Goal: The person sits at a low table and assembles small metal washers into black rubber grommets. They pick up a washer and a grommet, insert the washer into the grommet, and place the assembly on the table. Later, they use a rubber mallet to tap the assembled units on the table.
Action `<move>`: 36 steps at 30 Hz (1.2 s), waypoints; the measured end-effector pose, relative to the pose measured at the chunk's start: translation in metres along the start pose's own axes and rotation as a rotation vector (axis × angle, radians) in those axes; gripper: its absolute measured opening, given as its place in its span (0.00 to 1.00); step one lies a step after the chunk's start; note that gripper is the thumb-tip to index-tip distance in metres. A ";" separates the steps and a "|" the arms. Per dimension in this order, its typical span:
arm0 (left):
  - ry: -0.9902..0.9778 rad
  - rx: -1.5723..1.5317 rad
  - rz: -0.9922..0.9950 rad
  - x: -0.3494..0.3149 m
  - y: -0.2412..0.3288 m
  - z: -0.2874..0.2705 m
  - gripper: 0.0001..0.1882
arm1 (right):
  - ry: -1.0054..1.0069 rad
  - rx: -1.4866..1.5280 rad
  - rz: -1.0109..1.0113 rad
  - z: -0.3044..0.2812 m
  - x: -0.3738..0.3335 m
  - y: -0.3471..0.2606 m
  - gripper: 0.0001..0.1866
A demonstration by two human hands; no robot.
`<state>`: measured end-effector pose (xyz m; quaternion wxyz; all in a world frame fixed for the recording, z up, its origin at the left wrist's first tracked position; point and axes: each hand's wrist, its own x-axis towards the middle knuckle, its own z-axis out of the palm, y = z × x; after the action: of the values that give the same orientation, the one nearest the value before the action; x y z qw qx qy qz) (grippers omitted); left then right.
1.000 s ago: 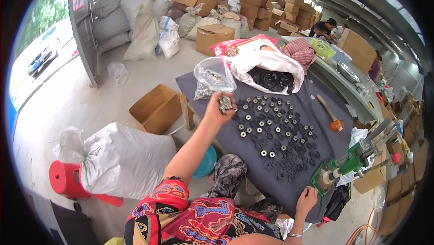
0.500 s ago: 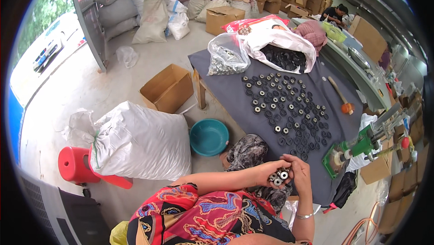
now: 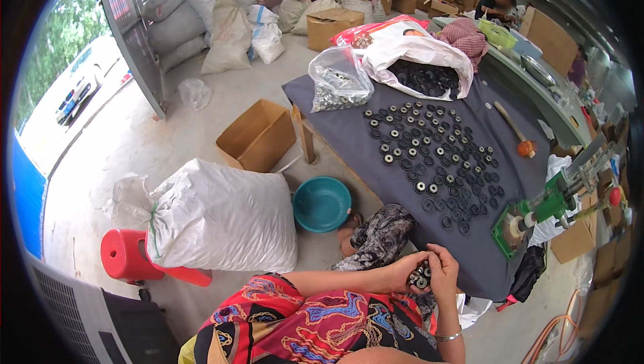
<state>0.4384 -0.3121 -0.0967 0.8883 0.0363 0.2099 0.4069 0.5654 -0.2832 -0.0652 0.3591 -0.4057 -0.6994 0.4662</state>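
My left hand (image 3: pixel 404 273), low and right of centre in the frame, is cupped around a handful of small metal parts (image 3: pixel 420 277). My right hand (image 3: pixel 444 275) is bent in close against them from the right, fingers curled; I cannot tell whether those fingers grip a single piece. Both hands are just beside the near edge of the counter (image 3: pixel 362 149). On its dark cover, right of the frame's centre, black rings (image 3: pixel 429 161) lie spread out, many with a metal piece in the middle. Above them, a clear plastic bag (image 3: pixel 342 69) of metal parts stands beside an open white sack (image 3: pixel 379 65) of black pieces. A hammer (image 3: pixel 510 128) lies right of the rings, and a green press (image 3: pixel 533 213) stands at the counter's right side. Left of the counter, a teal basin (image 3: pixel 322 204) sits on the floor, near a bulging white bag (image 3: pixel 225 220).
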 end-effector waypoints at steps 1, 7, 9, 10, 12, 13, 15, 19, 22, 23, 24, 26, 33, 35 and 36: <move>0.046 0.003 0.019 0.000 -0.002 0.001 0.17 | 0.013 -0.010 -0.015 0.000 -0.003 0.002 0.11; -0.078 -0.015 0.065 0.000 -0.005 -0.003 0.16 | -0.024 0.039 0.023 -0.004 -0.009 0.011 0.14; -0.110 -0.032 0.044 0.003 -0.004 -0.006 0.16 | -0.065 0.044 0.017 -0.006 -0.008 0.001 0.17; -0.125 -0.040 0.033 0.003 -0.003 -0.006 0.17 | -0.074 0.037 0.009 -0.006 -0.006 0.000 0.17; -0.081 0.139 0.167 0.001 -0.006 -0.003 0.18 | -0.092 0.017 -0.008 -0.010 -0.003 0.000 0.19; -0.062 0.227 0.234 0.001 -0.007 -0.001 0.18 | -0.067 -0.030 -0.032 -0.009 -0.002 0.001 0.20; -0.027 0.058 0.171 0.004 -0.004 0.001 0.19 | -0.023 -0.119 -0.079 -0.005 0.001 0.003 0.21; 0.068 -0.005 0.108 -0.002 0.005 0.007 0.21 | 0.034 -0.001 -0.029 0.001 0.002 -0.013 0.23; -0.112 -0.102 0.139 0.004 0.007 -0.009 0.20 | 0.063 -0.006 -0.080 0.004 0.003 -0.011 0.24; -0.088 -0.119 0.153 0.003 0.008 -0.007 0.19 | 0.068 -0.012 -0.082 0.005 0.004 -0.012 0.24; -0.067 -0.100 0.158 -0.003 0.011 -0.002 0.18 | 0.071 -0.017 -0.085 0.006 0.005 -0.012 0.23; -0.048 -0.071 0.190 0.003 0.009 -0.012 0.17 | 0.085 -0.071 -0.098 0.007 0.006 -0.005 0.23; 0.051 0.007 0.246 0.001 0.006 -0.007 0.12 | 0.126 -0.332 -0.183 0.006 0.008 -0.022 0.20; 0.095 0.016 0.257 0.001 0.007 -0.001 0.12 | 0.116 -0.395 -0.200 0.006 0.007 -0.031 0.18; 0.109 0.018 0.268 0.001 0.008 0.000 0.12 | 0.110 -0.420 -0.214 0.006 0.008 -0.034 0.17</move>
<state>0.4334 -0.3065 -0.0952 0.8130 0.0498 0.2547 0.5213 0.5488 -0.2860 -0.0339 0.3519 -0.4199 -0.7992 0.2471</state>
